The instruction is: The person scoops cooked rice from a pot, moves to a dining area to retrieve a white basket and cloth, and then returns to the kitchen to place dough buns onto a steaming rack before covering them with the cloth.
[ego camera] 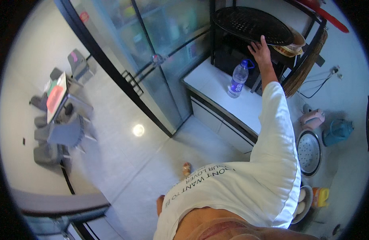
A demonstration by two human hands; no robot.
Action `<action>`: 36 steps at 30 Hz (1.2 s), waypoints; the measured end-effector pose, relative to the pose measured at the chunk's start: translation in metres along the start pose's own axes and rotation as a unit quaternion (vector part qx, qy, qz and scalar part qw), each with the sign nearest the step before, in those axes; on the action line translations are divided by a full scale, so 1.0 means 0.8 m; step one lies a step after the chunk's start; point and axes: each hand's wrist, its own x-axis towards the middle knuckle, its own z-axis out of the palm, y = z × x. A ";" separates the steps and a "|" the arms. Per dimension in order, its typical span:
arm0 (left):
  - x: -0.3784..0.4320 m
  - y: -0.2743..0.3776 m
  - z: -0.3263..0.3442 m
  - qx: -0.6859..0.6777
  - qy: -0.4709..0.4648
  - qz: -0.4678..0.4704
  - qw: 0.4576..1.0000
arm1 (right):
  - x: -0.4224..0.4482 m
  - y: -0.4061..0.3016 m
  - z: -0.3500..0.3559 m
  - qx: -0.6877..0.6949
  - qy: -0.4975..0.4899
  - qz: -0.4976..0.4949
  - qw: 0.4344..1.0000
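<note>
My right hand (pixel 260 52) is raised at the near rim of a round black perforated tray (pixel 247 24) on a dark metal rack. The thumb lies over the rim and the fingers are below it, so the hand seems to grip the edge. Under the forearm, a clear plastic water bottle (pixel 239 78) with a blue cap, handle and label stands upright on a white-topped cabinet (pixel 208 76). My left hand cannot be made out with certainty. Only a bit of skin shows at the left edge of my white shirt.
A glass door (pixel 175 72) with a black frame stands left of the cabinet. A straw broom (pixel 307 63) hangs beside the rack (pixel 213 45), near wall plugs (pixel 334 70). A perforated metal basin (pixel 309 151) and a blue jug (pixel 339 132) are at right. Chairs surround a table (pixel 64 93).
</note>
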 end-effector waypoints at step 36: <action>0.122 0.225 -0.219 -0.095 0.013 0.181 0.979 | -0.320 0.438 -0.324 -0.715 -0.359 0.208 0.563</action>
